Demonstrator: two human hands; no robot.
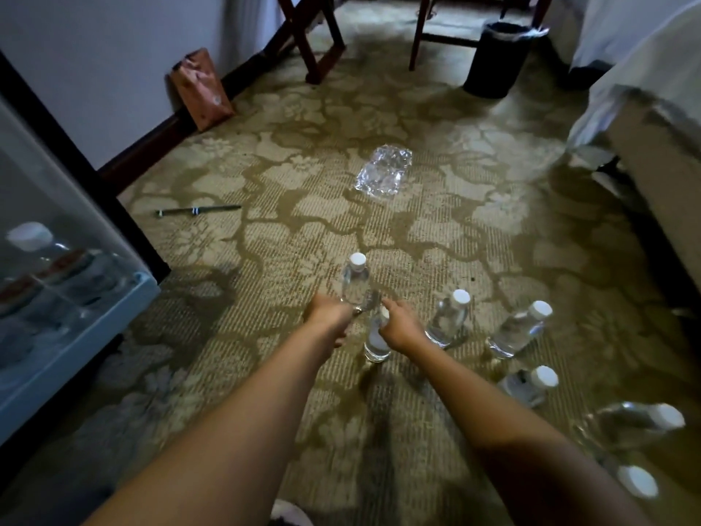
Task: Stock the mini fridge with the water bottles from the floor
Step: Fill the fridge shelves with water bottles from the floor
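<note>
**Bottles all over the carpet, both our hands down among them**

The bed (652, 119) fills the right edge, the open mini fridge (64, 298) the left, its shelves too blurry to read beyond one white cap. Further back sit a black bin (497, 58), wooden furniture legs (307, 36) and a brown paper bag (201, 89) against the wall. Crumpled plastic wrap (384, 172) and a thin pen-like thing (197, 210) lie on the carpet (474, 222). The water bottles (447, 317) stand loosely to our right; the last is cut off. Our left hand (328, 317) is closed around a bottle base (354, 282). Our right hand (402, 328) covers another bottle's top (375, 343); can't tell how tight that grip is.
</note>
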